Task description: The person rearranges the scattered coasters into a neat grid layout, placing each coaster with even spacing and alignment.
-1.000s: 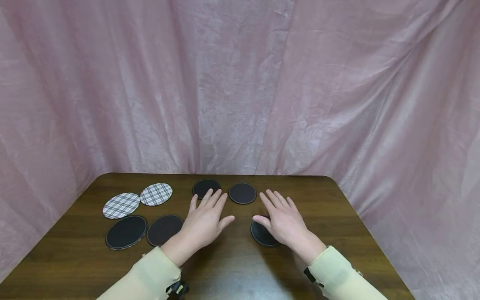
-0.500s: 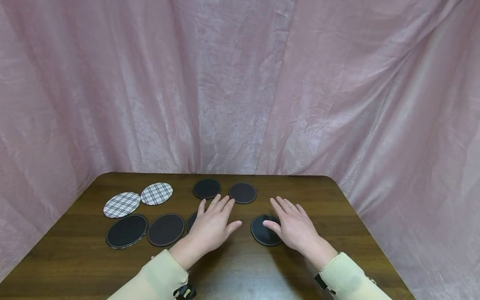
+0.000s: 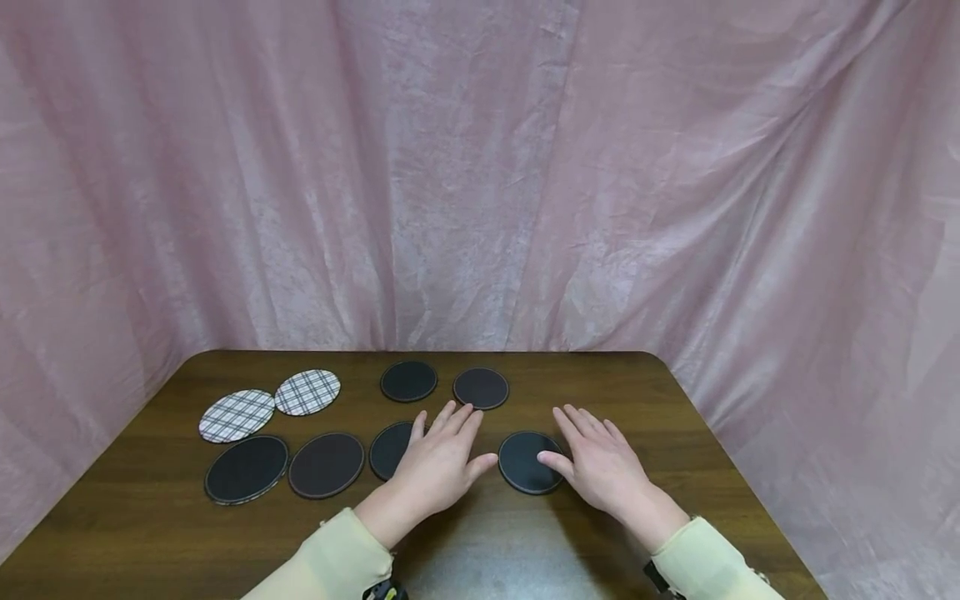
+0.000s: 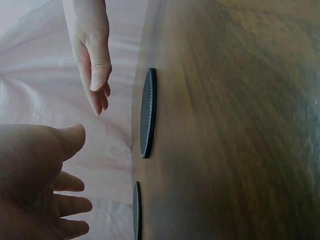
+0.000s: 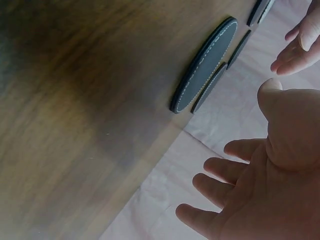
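My left hand [image 3: 441,468] hovers palm down over the table with its fingers extended and nothing in them. It partly hides a dark round coaster [image 3: 386,452]. My right hand [image 3: 604,467] is likewise held above the table, fingers spread, its thumb overlapping another black coaster [image 3: 522,463] in the head view. Both wrist views show a gap between the hands and the table; in the right wrist view a stitched coaster [image 5: 205,67] lies flat below the right hand [image 5: 285,165]. Beyond the left fingertips is a dark brown coaster [image 3: 481,387], with a black coaster [image 3: 408,381] left of it.
At the left, two white plaid coasters [image 3: 237,416] lie touching or nearly so. In front of them are a black coaster [image 3: 247,470] and a dark brown coaster [image 3: 326,465]. The wooden table [image 3: 675,417] ends at a pink curtain [image 3: 465,183].
Both hands have drifted right and slightly nearer the body, still held above the table. More of the coasters beside and under them now shows. The coasters stay in place.
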`<control>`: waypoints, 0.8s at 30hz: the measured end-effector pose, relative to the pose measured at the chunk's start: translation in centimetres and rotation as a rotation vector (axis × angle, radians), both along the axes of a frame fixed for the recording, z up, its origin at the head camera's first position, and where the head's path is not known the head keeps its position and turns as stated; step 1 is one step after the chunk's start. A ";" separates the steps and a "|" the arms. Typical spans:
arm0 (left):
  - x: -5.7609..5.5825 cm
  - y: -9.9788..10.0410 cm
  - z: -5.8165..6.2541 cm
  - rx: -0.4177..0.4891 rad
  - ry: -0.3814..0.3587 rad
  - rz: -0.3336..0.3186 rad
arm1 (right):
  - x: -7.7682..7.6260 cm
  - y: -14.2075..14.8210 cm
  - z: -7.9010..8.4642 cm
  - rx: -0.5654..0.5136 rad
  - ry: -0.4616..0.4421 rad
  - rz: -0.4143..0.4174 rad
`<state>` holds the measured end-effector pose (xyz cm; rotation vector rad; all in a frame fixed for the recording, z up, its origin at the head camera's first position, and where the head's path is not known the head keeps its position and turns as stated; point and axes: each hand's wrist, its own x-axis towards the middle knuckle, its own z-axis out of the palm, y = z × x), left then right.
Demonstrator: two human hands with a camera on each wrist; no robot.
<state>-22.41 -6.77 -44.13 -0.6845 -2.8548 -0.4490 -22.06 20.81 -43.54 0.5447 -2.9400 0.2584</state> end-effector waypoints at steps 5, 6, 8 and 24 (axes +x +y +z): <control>-0.2 0.7 -0.2 -0.001 0.007 -0.010 | 0.2 0.5 0.0 -0.007 -0.009 -0.003; -0.2 0.8 -0.3 -0.003 0.007 -0.010 | 0.2 0.6 0.0 -0.007 -0.011 -0.004; -0.3 1.1 -0.4 -0.011 0.005 -0.008 | 0.3 0.7 0.0 -0.013 -0.025 -0.009; -0.2 3.1 -1.5 -0.022 -0.058 0.009 | 0.6 0.9 -0.7 -0.113 -0.065 -0.042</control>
